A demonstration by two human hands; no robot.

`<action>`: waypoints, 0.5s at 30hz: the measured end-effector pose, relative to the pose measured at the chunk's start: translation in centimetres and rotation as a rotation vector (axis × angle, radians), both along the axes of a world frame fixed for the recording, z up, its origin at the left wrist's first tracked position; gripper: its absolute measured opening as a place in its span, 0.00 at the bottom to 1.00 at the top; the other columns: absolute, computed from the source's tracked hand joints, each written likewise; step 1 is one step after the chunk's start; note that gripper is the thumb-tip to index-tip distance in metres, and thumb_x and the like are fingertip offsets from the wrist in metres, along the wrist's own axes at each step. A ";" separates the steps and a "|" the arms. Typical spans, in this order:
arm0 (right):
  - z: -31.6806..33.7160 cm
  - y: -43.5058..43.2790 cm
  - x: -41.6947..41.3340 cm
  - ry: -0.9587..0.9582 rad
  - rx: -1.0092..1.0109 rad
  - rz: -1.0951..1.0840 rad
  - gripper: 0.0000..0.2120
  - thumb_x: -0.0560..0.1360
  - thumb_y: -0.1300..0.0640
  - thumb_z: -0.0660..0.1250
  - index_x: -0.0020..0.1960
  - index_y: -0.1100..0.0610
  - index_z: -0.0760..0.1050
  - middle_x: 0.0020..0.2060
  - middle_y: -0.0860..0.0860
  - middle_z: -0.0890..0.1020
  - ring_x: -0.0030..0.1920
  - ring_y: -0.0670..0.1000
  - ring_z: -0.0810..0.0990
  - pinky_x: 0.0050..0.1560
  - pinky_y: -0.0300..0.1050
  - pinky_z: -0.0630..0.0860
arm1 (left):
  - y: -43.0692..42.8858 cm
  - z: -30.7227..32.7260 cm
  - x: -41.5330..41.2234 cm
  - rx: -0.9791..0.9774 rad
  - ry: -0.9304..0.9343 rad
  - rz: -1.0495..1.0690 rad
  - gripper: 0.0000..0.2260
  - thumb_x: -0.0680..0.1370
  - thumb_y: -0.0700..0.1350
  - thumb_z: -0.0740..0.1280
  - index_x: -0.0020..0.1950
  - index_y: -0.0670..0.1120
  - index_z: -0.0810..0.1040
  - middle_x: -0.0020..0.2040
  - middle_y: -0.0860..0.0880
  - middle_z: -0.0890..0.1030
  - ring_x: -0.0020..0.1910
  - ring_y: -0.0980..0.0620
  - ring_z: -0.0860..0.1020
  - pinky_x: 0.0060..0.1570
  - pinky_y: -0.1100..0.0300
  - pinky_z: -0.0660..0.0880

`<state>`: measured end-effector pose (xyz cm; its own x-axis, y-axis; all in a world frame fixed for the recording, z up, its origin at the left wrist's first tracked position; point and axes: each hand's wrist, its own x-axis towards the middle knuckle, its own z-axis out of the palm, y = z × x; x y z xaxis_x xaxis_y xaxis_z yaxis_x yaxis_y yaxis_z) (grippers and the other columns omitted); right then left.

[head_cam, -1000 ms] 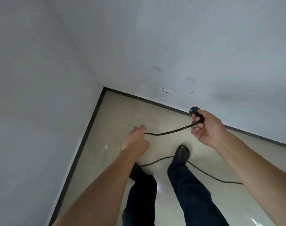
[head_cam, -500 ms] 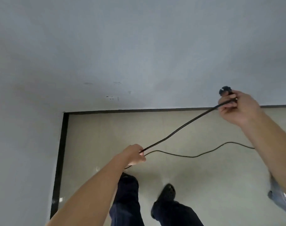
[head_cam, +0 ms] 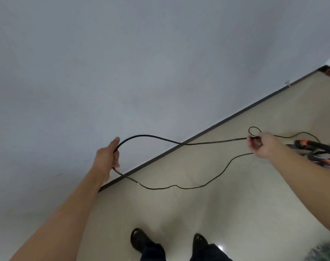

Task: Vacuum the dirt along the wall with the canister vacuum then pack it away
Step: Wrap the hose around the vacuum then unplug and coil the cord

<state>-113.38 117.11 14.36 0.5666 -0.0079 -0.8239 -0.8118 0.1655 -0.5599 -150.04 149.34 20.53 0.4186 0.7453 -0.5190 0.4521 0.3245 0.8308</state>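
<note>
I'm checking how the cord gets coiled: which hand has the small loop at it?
The right hand: it pinches the cord where a small loop stands above it. The left hand grips only a wide bend.

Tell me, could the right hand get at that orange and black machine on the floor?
Probably not at once: the right hand is busy pinching the black cord, and the orange and black machine lies lower, on the floor beyond it. Nothing stands between them, though.
</note>
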 end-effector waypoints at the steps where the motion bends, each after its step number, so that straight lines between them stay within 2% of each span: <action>1: -1.0 -0.5 -0.8 0.030 0.007 0.009 0.13 0.84 0.55 0.55 0.44 0.60 0.68 0.22 0.55 0.80 0.20 0.49 0.78 0.20 0.37 0.75 | -0.1 2.0 2.1 0.032 -0.036 -0.045 0.23 0.79 0.53 0.64 0.29 0.47 0.62 0.25 0.50 0.61 0.23 0.51 0.58 0.31 0.57 0.62; 3: -2.1 -0.9 -2.8 0.094 0.034 0.019 0.12 0.84 0.56 0.55 0.44 0.61 0.68 0.28 0.58 0.81 0.22 0.51 0.79 0.20 0.39 0.76 | -0.6 5.5 5.9 0.074 -0.104 -0.153 0.23 0.80 0.51 0.64 0.28 0.48 0.60 0.25 0.50 0.59 0.25 0.51 0.56 0.29 0.58 0.58; 5: -2.7 -0.5 -4.7 0.124 0.043 0.030 0.10 0.83 0.58 0.57 0.45 0.63 0.68 0.37 0.59 0.80 0.30 0.55 0.80 0.23 0.43 0.79 | -1.1 8.6 9.2 0.082 -0.180 -0.270 0.23 0.79 0.49 0.65 0.30 0.50 0.57 0.26 0.51 0.57 0.27 0.51 0.53 0.28 0.59 0.52; 7: -3.1 0.6 -6.2 0.102 -0.062 0.141 0.04 0.82 0.63 0.59 0.52 0.64 0.69 0.40 0.61 0.78 0.34 0.56 0.79 0.24 0.44 0.79 | -1.5 11.4 12.1 0.096 -0.243 -0.373 0.23 0.79 0.49 0.66 0.32 0.50 0.54 0.26 0.52 0.55 0.28 0.51 0.52 0.28 0.59 0.50; 8: -3.1 1.3 -7.0 0.084 -0.158 0.241 0.06 0.80 0.65 0.59 0.57 0.65 0.69 0.42 0.61 0.78 0.33 0.55 0.78 0.24 0.43 0.78 | -1.6 12.8 13.4 0.103 -0.269 -0.418 0.24 0.79 0.48 0.66 0.33 0.50 0.53 0.26 0.52 0.55 0.27 0.51 0.52 0.27 0.59 0.50; 10: -2.7 3.3 -8.6 -0.003 -0.338 0.471 0.20 0.77 0.66 0.62 0.68 0.62 0.66 0.47 0.59 0.77 0.37 0.54 0.76 0.28 0.42 0.77 | -1.8 15.3 15.6 0.105 -0.323 -0.498 0.24 0.79 0.48 0.66 0.34 0.49 0.52 0.26 0.52 0.54 0.26 0.51 0.52 0.27 0.59 0.51; 11: -2.2 4.5 -9.3 -0.077 -0.405 0.611 0.28 0.76 0.65 0.65 0.74 0.59 0.62 0.53 0.58 0.76 0.43 0.55 0.77 0.34 0.44 0.77 | -1.8 16.5 16.6 0.100 -0.347 -0.536 0.24 0.79 0.48 0.66 0.33 0.49 0.52 0.26 0.52 0.54 0.26 0.51 0.52 0.27 0.59 0.51; 13: -1.1 7.5 -10.6 -0.257 -0.460 0.868 0.44 0.72 0.60 0.72 0.80 0.54 0.50 0.68 0.57 0.70 0.62 0.56 0.74 0.53 0.47 0.75 | -1.6 18.6 18.2 0.099 -0.382 -0.611 0.24 0.79 0.47 0.66 0.32 0.49 0.52 0.26 0.52 0.53 0.26 0.51 0.51 0.27 0.59 0.51; 15: 0.1 11.3 -11.4 -0.419 -0.399 0.965 0.54 0.68 0.52 0.77 0.81 0.49 0.44 0.76 0.55 0.60 0.74 0.56 0.63 0.68 0.47 0.66 | -1.2 20.2 19.3 0.117 -0.391 -0.693 0.25 0.79 0.46 0.66 0.27 0.50 0.55 0.26 0.51 0.53 0.25 0.51 0.51 0.26 0.60 0.52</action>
